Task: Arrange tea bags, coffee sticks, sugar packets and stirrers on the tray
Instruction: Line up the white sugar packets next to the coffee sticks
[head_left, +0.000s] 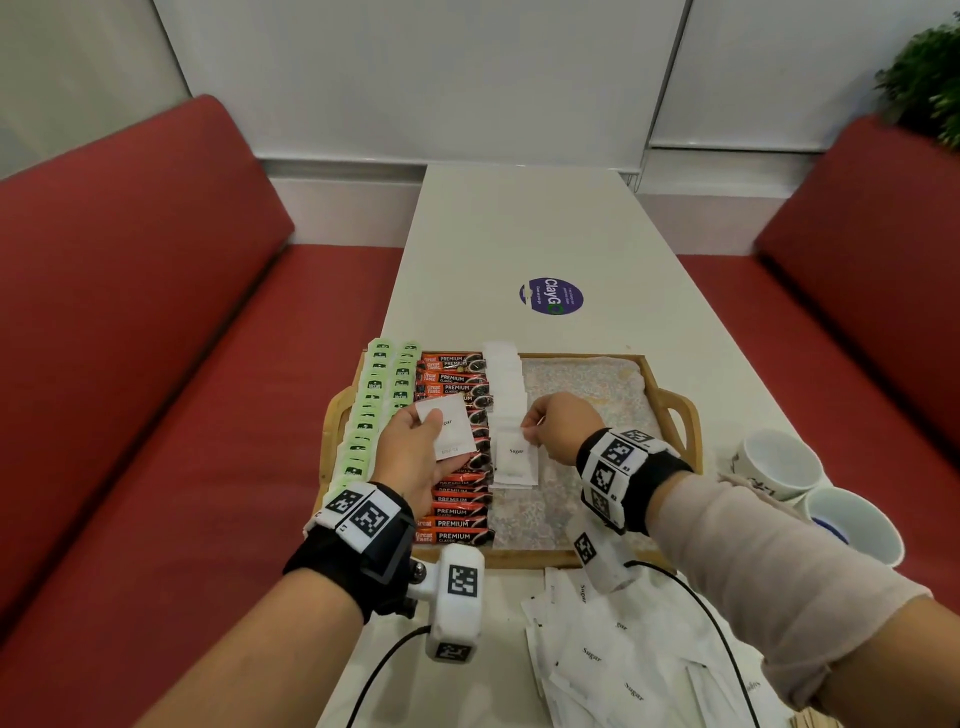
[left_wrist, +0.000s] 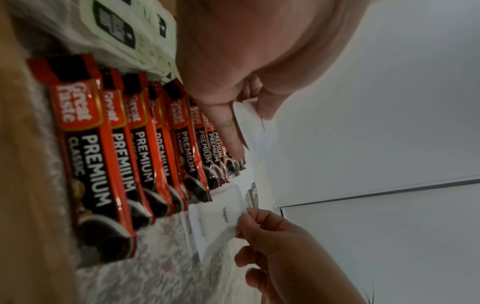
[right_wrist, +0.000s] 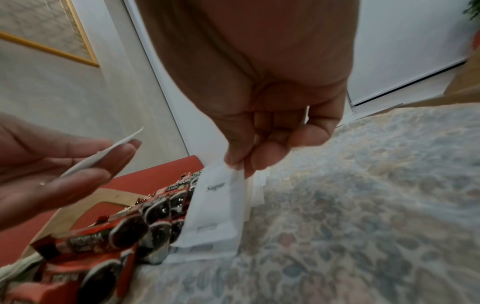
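Loose sugar packets (head_left: 613, 660) nearest; right-hand fingers (right_wrist: 235, 158) pinch one packet's (right_wrist: 218, 205) top edge.

The tray (head_left: 675, 410) lies on the table (head_left: 519, 234), at its near end between two benches, one to the left (head_left: 130, 312) and one to the right (head_left: 857, 312). In the tray, from left to right, run rows of tea bags (head_left: 371, 410), coffee sticks (head_left: 457, 512) and sugar packets (head_left: 511, 457); its right part shows only a liner (head_left: 582, 384). Loose sugar packets (head_left: 613, 665) lie on the table before the tray. Two cups (head_left: 779, 462) stand right of the tray. A sticker (head_left: 550, 296) lies behind it.
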